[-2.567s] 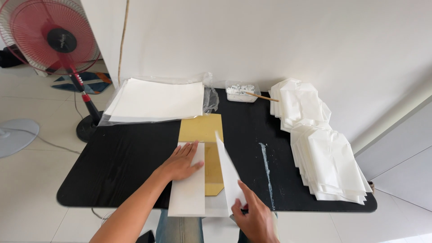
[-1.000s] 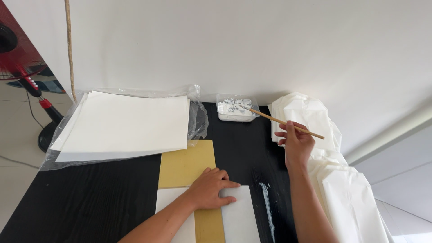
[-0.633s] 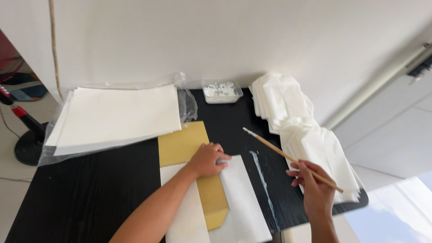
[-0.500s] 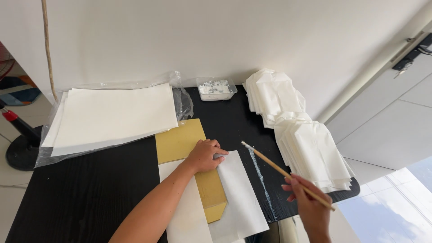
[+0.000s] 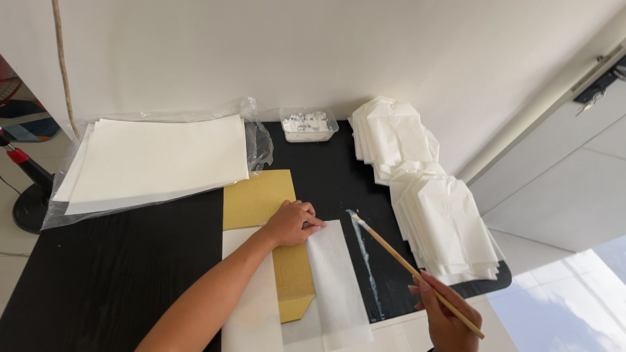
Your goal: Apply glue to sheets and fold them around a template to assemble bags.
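Black wood-grain table [image 5: 130, 274] against a plain white wall, and on it, near the front edge, a thin translucent white sheet [image 5: 336, 280] folded around a stiff mustard-yellow card template [image 5: 261, 199]. Left hand [image 5: 292, 223] pressed flat on the fold, fingers curled over the sheet's upper corner, pinning paper to card. Right hand [image 5: 447, 316] pinched around the far end of a slim wooden brush [image 5: 417, 274], bristle tip resting at the top of a chalky white paste streak [image 5: 365, 257] just beside the sheet's right edge. Best done with a light, even stroke along that edge, steady pressure from the pinning hand, little paste on the tip to spare the delicate paper from wrinkling. Further back, a small clear tub of white paste [image 5: 308, 124]. At right, two overlapping heaps of soft, crinkled finished paper bags [image 5: 430, 202]. At left, a flat stack of smooth white sheets [image 5: 156, 160] in a glossy plastic wrapper.
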